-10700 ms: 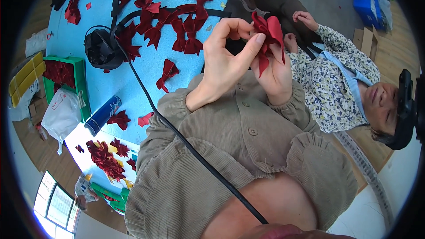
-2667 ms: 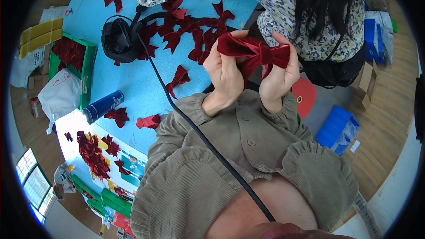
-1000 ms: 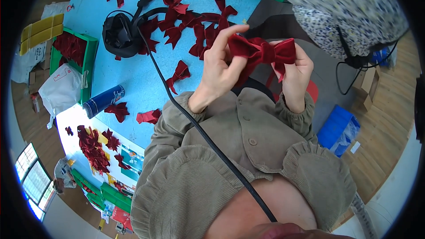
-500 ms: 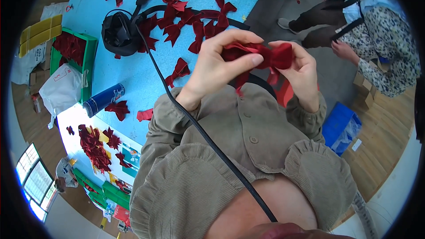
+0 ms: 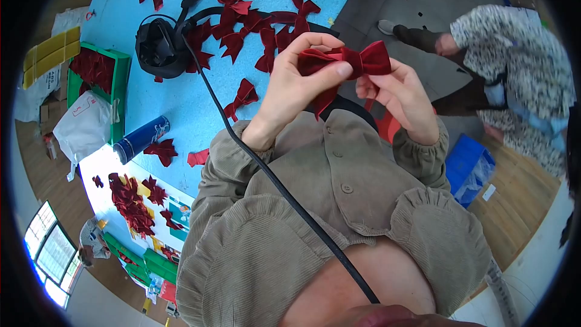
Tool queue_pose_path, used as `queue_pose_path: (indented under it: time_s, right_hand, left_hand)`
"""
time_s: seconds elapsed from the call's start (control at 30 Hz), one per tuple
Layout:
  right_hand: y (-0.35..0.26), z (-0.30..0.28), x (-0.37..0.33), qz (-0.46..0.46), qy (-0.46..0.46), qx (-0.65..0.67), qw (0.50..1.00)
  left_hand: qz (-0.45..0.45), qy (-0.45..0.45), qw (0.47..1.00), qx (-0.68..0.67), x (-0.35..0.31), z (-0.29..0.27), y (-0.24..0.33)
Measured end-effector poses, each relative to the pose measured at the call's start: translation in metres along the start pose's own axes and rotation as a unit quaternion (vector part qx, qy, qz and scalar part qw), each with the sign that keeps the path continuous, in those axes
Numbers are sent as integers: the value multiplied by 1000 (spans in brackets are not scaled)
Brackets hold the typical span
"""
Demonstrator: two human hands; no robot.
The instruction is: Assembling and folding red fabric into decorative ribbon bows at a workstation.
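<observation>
A dark red velvet bow (image 5: 374,59) is held up in front of my chest, above the table's near edge. My left hand (image 5: 301,82) pinches its left loop between thumb and fingers, the thumb lying close to the knot. One tail hangs down below that thumb. At the right loop, my right hand (image 5: 404,92) has its fingers curled and pressed together just under the lower edge, gripping the bow there; the fingertips are partly hidden. Several similar bows (image 5: 266,39) lie on the blue table (image 5: 200,106) beyond my left hand, and a single bow (image 5: 243,99) rests beside my left wrist.
A black pouch-like object (image 5: 160,48) with a cable stands on the table. Left of it are a blue cylinder (image 5: 142,139), a white plastic bag (image 5: 85,124) and a green crate (image 5: 123,72) of red bows. A person in a patterned top (image 5: 514,54) is at the right, near a blue bin (image 5: 469,166).
The bow has turned so its right loop shows fully. My right hand has slid down from the loop's top to its underside. The person at the right has shifted and bent over.
</observation>
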State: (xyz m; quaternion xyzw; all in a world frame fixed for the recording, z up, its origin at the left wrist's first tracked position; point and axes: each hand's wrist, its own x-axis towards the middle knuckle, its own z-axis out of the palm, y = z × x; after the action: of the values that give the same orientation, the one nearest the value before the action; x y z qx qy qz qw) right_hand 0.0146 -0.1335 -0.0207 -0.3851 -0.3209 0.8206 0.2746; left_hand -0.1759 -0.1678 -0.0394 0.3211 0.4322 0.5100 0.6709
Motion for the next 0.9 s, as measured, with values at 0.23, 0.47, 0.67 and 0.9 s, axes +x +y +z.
queue_pose_path:
  time_s: [0.23,0.47,0.67,0.9]
  right_hand:
    - [15,3,10,-58,-14,-63,996]
    - [10,10,6,-42,-17,-113,993]
    - [0,20,9,-76,-27,7,997]
    - [-3,17,14,-17,-26,-212,977]
  left_hand:
    - [132,-4,980,146,-1,1,1]
    - [115,-4,987,113,-4,-8,7]
    - [118,-34,978,167,-6,-7,8]
    - [158,22,959,233,-14,6,13]
